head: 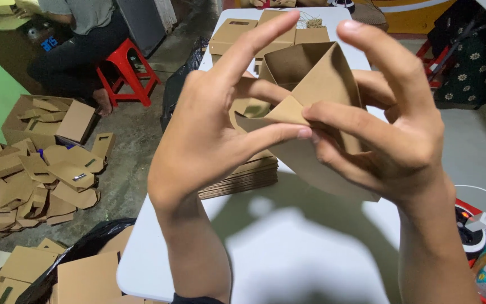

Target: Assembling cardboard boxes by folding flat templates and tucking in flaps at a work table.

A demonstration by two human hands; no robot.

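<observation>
Both my hands hold a brown cardboard box (310, 79) up above the white table (288, 247). My left hand (215, 129) grips its left side, the thumb pressing a triangular flap and the index finger raised along the box. My right hand (383, 124) grips the right side, its thumb meeting the same flap and its fingers curled round the wall. The box is half folded, with its open top facing away from me.
A stack of flat brown cardboard blanks (248, 174) lies on the table behind my hands, folded boxes (237, 34) at its far end. Cardboard pieces (35, 180) litter the floor at left. A person sits on a red stool (125, 67). Black bag (80, 253) lower left.
</observation>
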